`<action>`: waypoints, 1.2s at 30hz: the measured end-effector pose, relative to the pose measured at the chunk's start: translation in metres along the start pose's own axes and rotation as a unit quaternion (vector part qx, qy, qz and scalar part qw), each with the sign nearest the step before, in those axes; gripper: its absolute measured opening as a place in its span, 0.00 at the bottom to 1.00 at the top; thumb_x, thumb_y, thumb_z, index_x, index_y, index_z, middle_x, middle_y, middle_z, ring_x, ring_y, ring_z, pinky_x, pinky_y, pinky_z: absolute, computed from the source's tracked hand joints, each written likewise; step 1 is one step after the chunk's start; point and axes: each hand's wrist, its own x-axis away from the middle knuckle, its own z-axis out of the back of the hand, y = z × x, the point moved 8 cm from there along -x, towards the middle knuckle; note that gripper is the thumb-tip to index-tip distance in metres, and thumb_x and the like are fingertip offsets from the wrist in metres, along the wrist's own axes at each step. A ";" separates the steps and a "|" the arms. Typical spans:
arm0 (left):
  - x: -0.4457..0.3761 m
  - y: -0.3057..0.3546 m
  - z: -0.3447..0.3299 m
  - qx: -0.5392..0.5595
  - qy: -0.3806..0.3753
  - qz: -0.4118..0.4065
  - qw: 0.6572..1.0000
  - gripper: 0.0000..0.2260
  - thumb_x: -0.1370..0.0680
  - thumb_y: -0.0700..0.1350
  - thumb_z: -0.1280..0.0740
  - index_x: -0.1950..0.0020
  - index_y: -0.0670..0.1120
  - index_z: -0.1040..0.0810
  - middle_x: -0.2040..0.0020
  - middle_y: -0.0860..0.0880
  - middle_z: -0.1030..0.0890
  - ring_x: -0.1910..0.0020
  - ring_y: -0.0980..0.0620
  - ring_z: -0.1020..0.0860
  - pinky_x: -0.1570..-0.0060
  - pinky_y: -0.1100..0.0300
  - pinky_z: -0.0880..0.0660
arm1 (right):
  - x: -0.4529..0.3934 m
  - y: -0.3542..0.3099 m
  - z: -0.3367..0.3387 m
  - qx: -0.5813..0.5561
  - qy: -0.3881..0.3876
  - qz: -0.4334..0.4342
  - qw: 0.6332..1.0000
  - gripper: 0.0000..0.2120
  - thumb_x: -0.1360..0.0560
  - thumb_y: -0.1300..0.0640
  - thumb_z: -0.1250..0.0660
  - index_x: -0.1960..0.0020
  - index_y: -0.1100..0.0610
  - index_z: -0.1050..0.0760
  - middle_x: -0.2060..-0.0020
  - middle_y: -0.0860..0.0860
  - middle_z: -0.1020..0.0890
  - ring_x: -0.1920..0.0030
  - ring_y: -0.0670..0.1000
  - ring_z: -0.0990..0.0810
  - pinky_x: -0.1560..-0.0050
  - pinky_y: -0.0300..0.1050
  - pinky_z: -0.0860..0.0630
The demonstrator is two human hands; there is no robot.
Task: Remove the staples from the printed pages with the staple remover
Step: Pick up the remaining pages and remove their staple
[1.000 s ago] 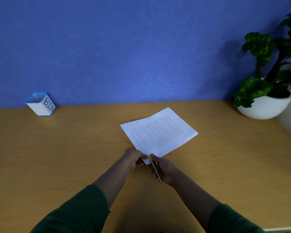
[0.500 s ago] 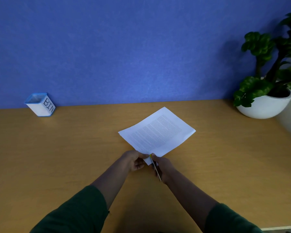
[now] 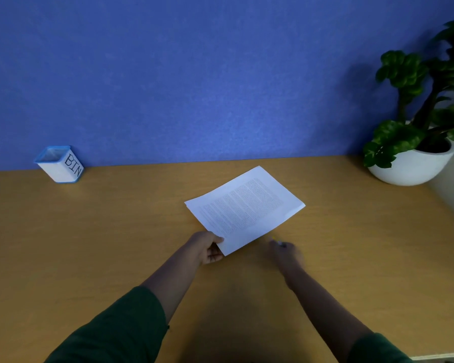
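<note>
- A blue wall (image 3: 194,74) fills the upper half of the frame.
- A wooden desk (image 3: 89,244) fills the lower half, meeting the wall along a line across the middle.
- A plant (image 3: 425,100) with dark green leaves stands at the right edge in a white bowl-shaped pot (image 3: 409,166), at the back of the desk, well apart from the paper.
- The pages (image 3: 244,208) lie at the centre of the frame, turned at an angle, white with a block of dense printed text on the top sheet; the near corner is lifted slightly off the desk. No staple can be made out at this size.
- Two forearms in dark green sleeves (image 3: 121,328) reach in from the bottom edge.
- A small white box with a blue rim, lettered "BIN" (image 3: 60,165), sits tilted at the left, against the wall.
- The left hand (image 3: 207,248) pinches the near corner of the pages, thumb on top, fingers curled beneath.
- The right hand (image 3: 287,255) is blurred, just right of the pages and not touching them, fingers closed round the remover.
- The remover (image 3: 279,242) shows only as a small yellow and pale tip beyond the knuckles, near the lower right edge of the pages.
</note>
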 end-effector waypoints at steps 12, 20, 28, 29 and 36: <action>0.004 0.009 -0.008 -0.011 0.010 -0.015 1.000 0.14 0.23 0.31 0.37 0.39 0.39 0.31 0.45 0.39 0.24 0.42 0.40 0.23 0.52 0.52 0.24 | -0.038 0.018 0.099 0.320 0.202 0.000 0.926 0.24 0.24 0.47 0.38 0.35 0.62 0.31 0.38 0.60 0.28 0.36 0.60 0.32 0.40 0.55 0.30; 0.012 0.009 -0.012 -0.032 -0.001 -0.011 0.999 0.16 0.31 0.27 0.30 0.46 0.38 0.28 0.56 0.42 0.22 0.55 0.44 0.20 0.68 0.56 0.24 | -0.031 -0.001 0.086 0.322 0.221 0.030 0.920 0.25 0.25 0.51 0.37 0.31 0.60 0.38 0.34 0.59 0.31 0.34 0.60 0.35 0.37 0.56 0.34; 0.037 0.072 -0.005 -0.318 0.167 -0.225 0.906 0.16 0.30 0.34 0.37 0.43 0.44 0.24 0.45 0.43 0.20 0.46 0.41 0.22 0.54 0.55 0.25 | -0.004 -0.053 0.009 0.268 0.110 0.263 0.920 0.28 0.24 0.52 0.35 0.27 0.56 0.40 0.29 0.54 0.34 0.30 0.55 0.36 0.32 0.53 0.35; 0.049 0.090 -0.007 -0.379 0.201 -0.270 0.862 0.16 0.29 0.36 0.39 0.43 0.45 0.24 0.44 0.44 0.20 0.45 0.42 0.22 0.51 0.55 0.26 | -0.004 -0.059 0.005 0.257 0.101 0.275 0.921 0.28 0.24 0.52 0.35 0.27 0.56 0.40 0.29 0.54 0.34 0.30 0.55 0.36 0.32 0.52 0.35; 0.128 0.188 -0.016 -0.430 0.271 -0.503 0.699 0.16 0.27 0.33 0.43 0.44 0.44 0.24 0.45 0.44 0.21 0.48 0.41 0.23 0.58 0.55 0.30 | -0.017 -0.092 0.008 0.127 0.073 0.259 0.955 0.30 0.26 0.58 0.33 0.27 0.59 0.40 0.29 0.56 0.34 0.29 0.56 0.35 0.32 0.50 0.36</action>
